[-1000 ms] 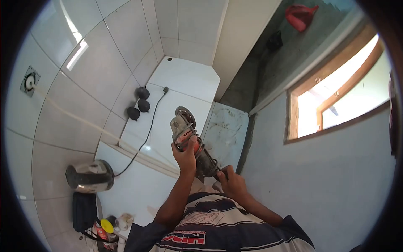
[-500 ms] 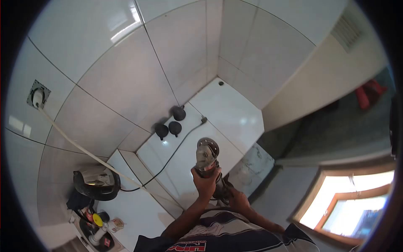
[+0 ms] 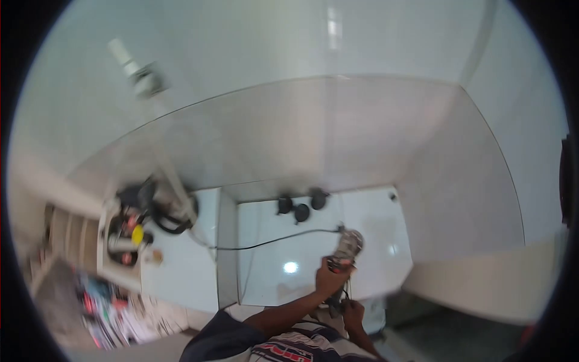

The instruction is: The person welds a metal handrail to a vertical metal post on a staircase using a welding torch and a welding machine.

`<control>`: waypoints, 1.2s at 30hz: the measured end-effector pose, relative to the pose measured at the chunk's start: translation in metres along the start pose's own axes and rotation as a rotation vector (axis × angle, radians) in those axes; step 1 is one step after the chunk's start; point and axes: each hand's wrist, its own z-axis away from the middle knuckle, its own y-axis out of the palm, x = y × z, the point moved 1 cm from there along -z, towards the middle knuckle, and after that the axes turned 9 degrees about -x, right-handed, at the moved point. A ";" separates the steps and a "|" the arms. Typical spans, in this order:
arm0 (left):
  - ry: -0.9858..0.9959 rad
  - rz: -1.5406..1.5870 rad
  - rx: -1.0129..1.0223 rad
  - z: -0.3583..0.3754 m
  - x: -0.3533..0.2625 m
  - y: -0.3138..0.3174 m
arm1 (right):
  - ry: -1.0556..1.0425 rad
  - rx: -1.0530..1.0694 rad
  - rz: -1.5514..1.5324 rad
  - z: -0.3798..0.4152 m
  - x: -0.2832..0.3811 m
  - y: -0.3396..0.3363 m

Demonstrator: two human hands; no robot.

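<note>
An angle grinder (image 3: pixel 348 246) with a disc at its far end is held over the white tiled platform, its body pointing back toward my torso. My left hand (image 3: pixel 332 280) is closed around it just behind the head. Beside its rear end, my right hand (image 3: pixel 353 315) is closed on a thin dark cord (image 3: pixel 345 294); blur softens the detail. A black-corded plug (image 3: pixel 340 228) lies on the tiles close to the grinder head. Three black round cups with handles stand along the wall, one of them the front cup (image 3: pixel 301 212).
A white cable runs from the wall socket (image 3: pixel 146 81) down to the left ledge (image 3: pixel 181 265). On that ledge sit a dark-rimmed shiny object (image 3: pixel 175 223) and an open box of tools with a yellow round item (image 3: pixel 137 234). Tiled walls enclose the platform.
My view has swung left, bringing more of the left ledge and floor into sight. My right hand has come off the grinder body and onto the cord; my left hand keeps its grip.
</note>
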 end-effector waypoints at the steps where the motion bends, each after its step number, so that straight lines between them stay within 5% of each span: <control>1: -0.018 -0.056 -0.007 -0.003 -0.007 0.003 | -0.013 0.028 -0.040 -0.008 0.000 -0.004; 6: -0.072 -0.042 0.096 0.002 -0.033 -0.001 | -0.004 0.179 -0.121 -0.057 -0.015 -0.002; 8: -0.025 -0.009 0.085 0.001 -0.024 0.005 | 0.054 0.075 -0.191 -0.055 -0.014 0.004; 11: 0.065 0.027 0.113 -0.002 -0.023 0.016 | 0.006 0.197 0.011 -0.083 -0.025 0.006; 13: 0.109 0.047 0.111 -0.009 -0.023 0.020 | -0.211 0.345 0.365 -0.093 -0.017 0.005; 17: 0.072 0.052 0.073 -0.023 -0.026 0.024 | -1.016 0.550 1.123 -0.102 0.012 0.008; 24: -0.068 0.006 0.067 -0.048 -0.024 0.028 | -0.447 0.577 0.757 -0.124 0.049 0.046; 36: -0.122 -0.054 0.144 -0.075 -0.022 0.031 | -0.124 0.585 0.515 -0.144 0.076 0.078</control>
